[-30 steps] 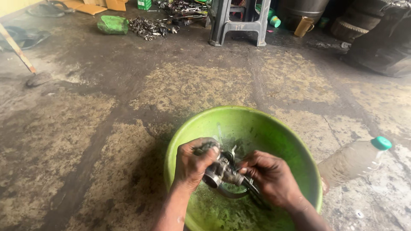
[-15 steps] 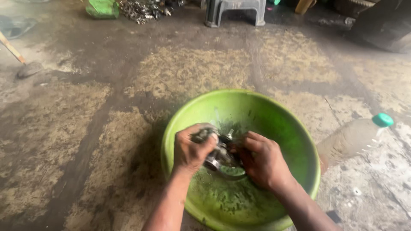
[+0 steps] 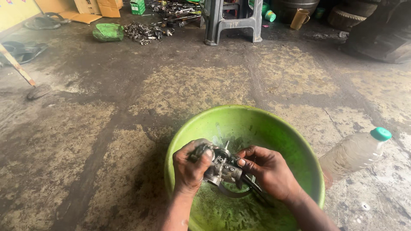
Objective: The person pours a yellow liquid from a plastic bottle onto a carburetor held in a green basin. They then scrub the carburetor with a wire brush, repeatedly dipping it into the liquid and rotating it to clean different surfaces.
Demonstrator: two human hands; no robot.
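Observation:
A greasy grey metal engine part (image 3: 219,166), like a small carburettor, is held over a green plastic basin (image 3: 257,122) on the floor. My left hand (image 3: 190,167) grips the part's left end from above. My right hand (image 3: 269,171) is closed around a thin dark tool (image 3: 252,187) and its thumb touches the part's right side. Dirty liquid and dark specks lie in the bottom of the basin under both hands.
A clear plastic bottle (image 3: 353,152) with a teal cap lies right of the basin. Far back stand a grey plastic stool (image 3: 231,21), a pile of metal parts (image 3: 143,31), a green bag (image 3: 108,32), cardboard (image 3: 87,8) and a tyre (image 3: 383,30). The concrete floor is oil-stained.
The view has tilted up, showing more of the back of the floor. Both hands keep hold of the metal part over the basin, with small shifts of the fingers.

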